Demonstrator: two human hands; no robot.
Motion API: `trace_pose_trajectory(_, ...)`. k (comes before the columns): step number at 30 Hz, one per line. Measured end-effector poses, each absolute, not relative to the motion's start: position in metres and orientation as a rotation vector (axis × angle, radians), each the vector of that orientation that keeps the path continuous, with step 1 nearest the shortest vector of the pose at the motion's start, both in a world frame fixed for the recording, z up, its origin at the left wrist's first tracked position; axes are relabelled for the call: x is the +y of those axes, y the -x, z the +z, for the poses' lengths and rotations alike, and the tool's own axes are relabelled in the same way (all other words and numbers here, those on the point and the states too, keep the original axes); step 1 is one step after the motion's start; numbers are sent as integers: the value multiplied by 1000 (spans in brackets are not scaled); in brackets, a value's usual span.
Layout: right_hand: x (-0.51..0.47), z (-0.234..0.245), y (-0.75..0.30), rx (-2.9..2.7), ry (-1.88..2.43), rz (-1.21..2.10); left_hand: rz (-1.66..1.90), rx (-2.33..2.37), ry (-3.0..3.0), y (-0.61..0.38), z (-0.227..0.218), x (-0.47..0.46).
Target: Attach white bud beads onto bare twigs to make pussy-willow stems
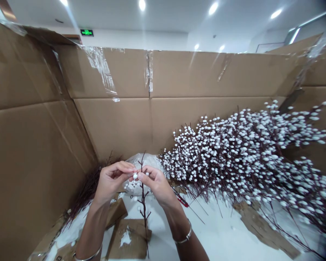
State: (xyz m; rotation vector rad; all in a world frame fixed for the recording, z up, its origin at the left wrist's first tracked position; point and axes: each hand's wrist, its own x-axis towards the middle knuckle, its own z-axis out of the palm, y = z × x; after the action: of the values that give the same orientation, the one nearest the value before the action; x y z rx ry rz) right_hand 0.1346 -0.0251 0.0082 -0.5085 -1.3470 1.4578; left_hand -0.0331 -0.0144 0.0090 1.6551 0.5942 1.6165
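Note:
A thin dark-brown artificial branch (143,206) stands nearly upright between my hands, with several bare side twigs. My right hand (156,183) is closed in a pinch on its upper part. Fingers of my left hand (112,181) are pinched together just left of the stem, at a small white berry (135,176); the exact contact is partly hidden by the fingertips. Behind both hands lies a clear plastic bag (152,162) with loose white berries (132,185) around its lower front.
A large heap of white-berried branches (233,152) fills the right side. Bare brown stems (88,186) lie at left. Red-handled pliers or scissors (183,201) rest right of my wrist. Cardboard pieces (130,239) lie on the white surface (214,235); tall cardboard walls (114,123) enclose it.

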Motion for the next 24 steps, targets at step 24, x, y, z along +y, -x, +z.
trace_pose_trajectory(24, -33, 15, -139, -1435, 753, 933, 1494, 947, -1637, 31, 17, -34)
